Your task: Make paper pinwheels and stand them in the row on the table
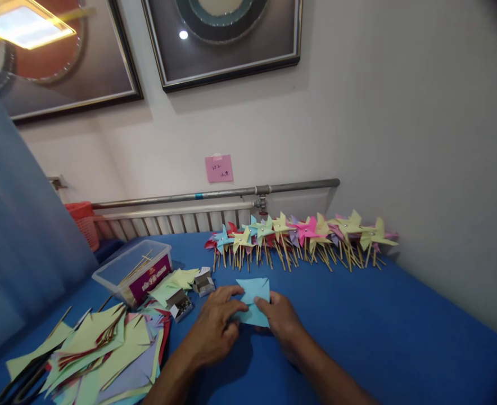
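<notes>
A light blue paper square [257,287] with slits cut in from its corners is held up over the blue table. At its right edge, my right hand [280,318] pinches it, thumb on the front and the other fingers behind. My left hand [217,323] is at the left edge, its bent fingertips on the paper; the exact grip there is partly hidden. Left of my left hand are a small open box of metal pins [180,305] and another small open box [204,282]. Stacks of slit coloured paper [113,349] lie at the lower left.
Finished paper pinwheels [307,229] on sticks lie in a row along the wall. A clear plastic tub [130,264] holds thin sticks. Black-handled scissors [25,377] lie by the paper. Behind the table are a red basket [82,222], a radiator [168,220] and a metal pipe [227,193].
</notes>
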Tool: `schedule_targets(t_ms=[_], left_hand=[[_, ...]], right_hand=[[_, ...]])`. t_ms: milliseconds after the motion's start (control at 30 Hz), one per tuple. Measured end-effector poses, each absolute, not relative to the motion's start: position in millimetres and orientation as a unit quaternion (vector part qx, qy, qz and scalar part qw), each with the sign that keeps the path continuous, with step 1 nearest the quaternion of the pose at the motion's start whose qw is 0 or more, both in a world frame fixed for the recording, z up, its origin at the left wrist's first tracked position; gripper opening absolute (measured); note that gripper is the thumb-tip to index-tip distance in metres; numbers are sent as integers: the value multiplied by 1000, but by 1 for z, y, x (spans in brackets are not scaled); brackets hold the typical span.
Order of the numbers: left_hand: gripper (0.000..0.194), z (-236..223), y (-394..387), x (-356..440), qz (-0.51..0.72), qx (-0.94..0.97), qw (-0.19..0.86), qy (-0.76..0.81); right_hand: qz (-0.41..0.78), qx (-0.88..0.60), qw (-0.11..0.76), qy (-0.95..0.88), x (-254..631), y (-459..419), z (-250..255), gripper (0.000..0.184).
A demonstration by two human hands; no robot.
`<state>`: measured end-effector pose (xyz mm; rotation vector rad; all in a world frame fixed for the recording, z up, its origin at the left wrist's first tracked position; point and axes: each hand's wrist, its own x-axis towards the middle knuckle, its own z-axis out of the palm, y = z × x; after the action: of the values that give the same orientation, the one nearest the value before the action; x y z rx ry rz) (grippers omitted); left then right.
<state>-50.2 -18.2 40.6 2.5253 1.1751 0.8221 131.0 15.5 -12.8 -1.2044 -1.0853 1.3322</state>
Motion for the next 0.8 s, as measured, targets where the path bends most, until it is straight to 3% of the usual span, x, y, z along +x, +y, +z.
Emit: schedule_targets(t_ms=[133,367,567,800], left_hand=[[57,36,-18,-51,284,866,113,396],[29,24,-14,-41,338,866,2,369],[38,19,-20,-33,319,855,-127,388],[29,21,-19,-33,303,843,-133,424]], right_hand=[[557,-505,503,-425,134,15,-6,15],[521,-558,470,-443,133,18,-8,12],[410,-577,474,-523,131,13,-4,14],[418,-570,458,-538,127,3,6,15]])
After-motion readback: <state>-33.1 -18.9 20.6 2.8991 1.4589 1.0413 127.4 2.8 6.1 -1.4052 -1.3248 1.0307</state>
